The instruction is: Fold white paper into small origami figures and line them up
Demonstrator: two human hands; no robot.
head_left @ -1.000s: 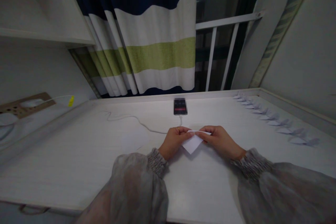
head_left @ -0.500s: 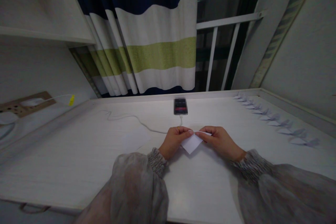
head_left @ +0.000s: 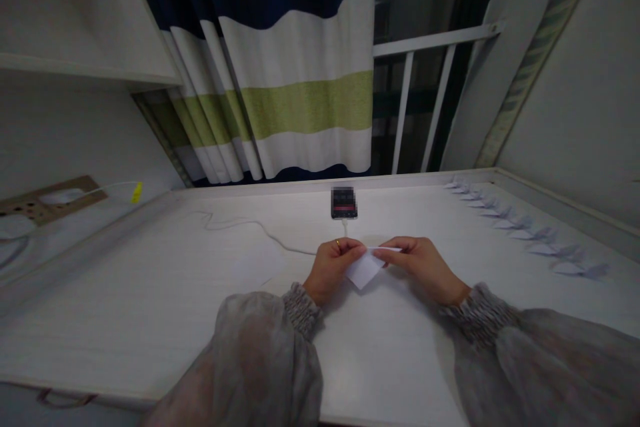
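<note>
A small white sheet of folded paper (head_left: 364, 271) is held up between my two hands above the white desk, one pointed corner hanging down toward me. My left hand (head_left: 331, 267) pinches its upper left part between thumb and fingers; a ring shows on one finger. My right hand (head_left: 419, 267) pinches the upper right side, where a thin folded flap runs along the top edge. The fingers hide much of the top fold. Just beyond my hands lies a phone (head_left: 344, 203) with a blurred screen.
Several folded paper pieces (head_left: 543, 240) stand in a row along the right of the desk (head_left: 150, 293). Flat white paper (head_left: 257, 267) lies left of my hands. A white cable (head_left: 270, 235) runs from the phone leftward. Behind hangs a striped curtain (head_left: 305, 100); a socket panel (head_left: 55, 197) is left.
My left hand and the paper have shifted up very slightly. My right fingers have changed their pinch on the paper's right flap and rise a little. The rest stays in place.
</note>
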